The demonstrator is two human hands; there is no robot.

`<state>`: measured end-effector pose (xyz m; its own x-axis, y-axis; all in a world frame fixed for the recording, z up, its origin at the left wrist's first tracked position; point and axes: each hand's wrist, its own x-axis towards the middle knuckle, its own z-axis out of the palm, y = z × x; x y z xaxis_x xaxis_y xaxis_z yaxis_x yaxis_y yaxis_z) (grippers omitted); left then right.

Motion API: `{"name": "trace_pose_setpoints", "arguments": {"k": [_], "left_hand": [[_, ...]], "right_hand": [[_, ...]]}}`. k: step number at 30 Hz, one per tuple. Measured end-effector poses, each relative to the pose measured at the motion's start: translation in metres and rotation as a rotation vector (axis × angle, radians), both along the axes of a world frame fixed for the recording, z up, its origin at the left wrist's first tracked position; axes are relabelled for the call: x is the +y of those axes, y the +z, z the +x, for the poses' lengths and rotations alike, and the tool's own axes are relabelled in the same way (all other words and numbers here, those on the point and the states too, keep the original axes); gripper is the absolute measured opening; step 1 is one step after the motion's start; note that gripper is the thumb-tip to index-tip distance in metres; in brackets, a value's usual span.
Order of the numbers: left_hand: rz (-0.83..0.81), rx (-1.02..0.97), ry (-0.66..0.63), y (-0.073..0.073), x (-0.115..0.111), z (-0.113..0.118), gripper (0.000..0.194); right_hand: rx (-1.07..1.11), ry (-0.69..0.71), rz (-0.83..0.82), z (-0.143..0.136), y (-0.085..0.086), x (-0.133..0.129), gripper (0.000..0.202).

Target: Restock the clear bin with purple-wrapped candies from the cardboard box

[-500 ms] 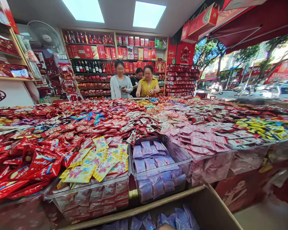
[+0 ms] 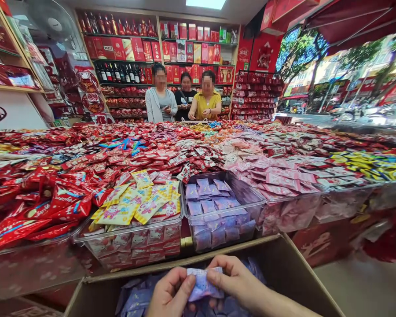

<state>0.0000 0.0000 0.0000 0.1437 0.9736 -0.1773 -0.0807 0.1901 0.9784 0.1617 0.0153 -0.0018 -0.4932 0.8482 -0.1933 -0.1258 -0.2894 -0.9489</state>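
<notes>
**Both hands on one purple packet, over the open carton**

My left hand (image 2: 171, 293) and right hand (image 2: 237, 284) pinch the same small purple packet (image 2: 203, 285) between thumb and fingertips, one hand at each end, so it sits flat and stretched between them. The grip is closed on the wrapper, not loose around it. I judge the two-ended hold keeps the slippery film from folding.

The packet hangs just above the cardboard carton (image 2: 293, 264), whose flaps stand open toward me. More purple packets (image 2: 135, 299) lie loose inside the carton, beneath and to the left of my hands. The carton's far flap rises between my hands and the display, an edge my knuckles would meet if they went straight forward.

Beyond the carton's far flap stands a clear bin of the same purple packets (image 2: 218, 207), only partly full, with bare wall showing at its top. Left of that bin sits a bin heaped with yellow-and-pink packets (image 2: 135, 207); right of it, pink ones (image 2: 277, 180) spill over their rim. Past the carton's right side the floor (image 2: 366, 286) lies open. Three people (image 2: 185, 99) stand well beyond the carton, across the table.
</notes>
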Motion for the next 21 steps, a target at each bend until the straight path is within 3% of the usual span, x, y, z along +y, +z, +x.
{"name": "trace_pose_setpoints", "arguments": {"k": [5,9,12,15,18,21], "left_hand": [[-0.016,-0.075,0.057,0.013,-0.006,0.004,0.025],[0.053,-0.098,0.095,0.012,-0.007,0.004,0.024],[0.184,-0.033,0.14,0.012,-0.006,0.001,0.014],[0.199,-0.085,0.126,0.015,-0.007,-0.001,0.014],[0.098,-0.213,0.123,0.019,-0.009,0.002,0.023],[0.098,-0.279,0.178,0.02,-0.01,0.006,0.035]], "right_hand": [[0.118,-0.045,-0.074,-0.003,0.008,-0.001,0.038],[0.069,-0.064,0.04,-0.003,0.008,-0.001,0.033],[-0.005,-0.122,0.284,0.0,0.012,-0.004,0.022],[-0.145,-0.188,0.738,0.006,0.018,-0.007,0.007],[-0.267,-0.151,1.135,0.012,0.021,-0.01,0.023],[-0.326,-0.142,1.207,0.014,0.018,-0.012,0.032]]}}
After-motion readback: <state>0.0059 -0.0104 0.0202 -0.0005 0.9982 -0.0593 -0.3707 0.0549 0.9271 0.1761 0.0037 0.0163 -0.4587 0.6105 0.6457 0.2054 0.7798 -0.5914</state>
